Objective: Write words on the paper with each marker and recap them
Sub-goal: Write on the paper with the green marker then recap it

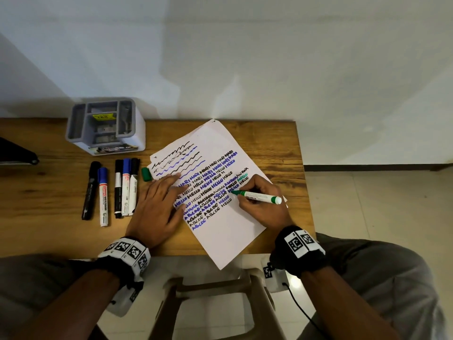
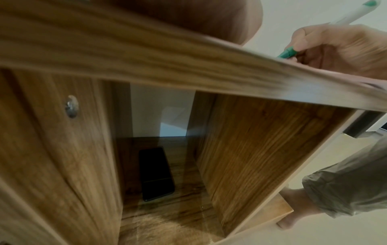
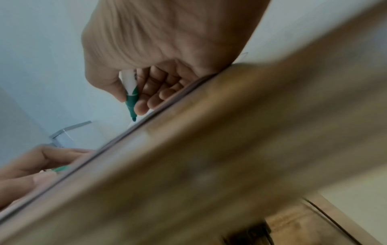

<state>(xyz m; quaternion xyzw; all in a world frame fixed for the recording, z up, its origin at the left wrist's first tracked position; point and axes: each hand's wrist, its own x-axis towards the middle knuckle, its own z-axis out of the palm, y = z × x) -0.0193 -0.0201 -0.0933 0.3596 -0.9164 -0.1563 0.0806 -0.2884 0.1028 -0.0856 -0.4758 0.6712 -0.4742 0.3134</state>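
Right hand (image 1: 263, 201): fingers and thumb curled around the green marker (image 1: 257, 196), pinching it near the nib; heel of the hand rests on the paper (image 1: 228, 231).
Left hand (image 1: 159, 207): flat, palm down, fingers straight and spread, pressing on the left part of the paper, fingertips reaching the written lines.
Green marker: uncapped, white barrel with green ends, lying low and pointing left; its tip touches the paper at the right end of the written rows, just below a green word.
Paper: white sheet lying tilted on the wooden table (image 1: 61, 192), its near corner overhanging the front edge; wavy black and blue strokes at the top, then rows of black and blue words such as HARI, HELLO and ABCDE.
Green cap (image 1: 146, 174): lies on the table just beside the paper's left edge.
Other markers (image 1: 110, 190): five capped ones, black and blue, lying side by side left of the left hand.
Grey organiser (image 1: 105, 126): stands behind the markers.
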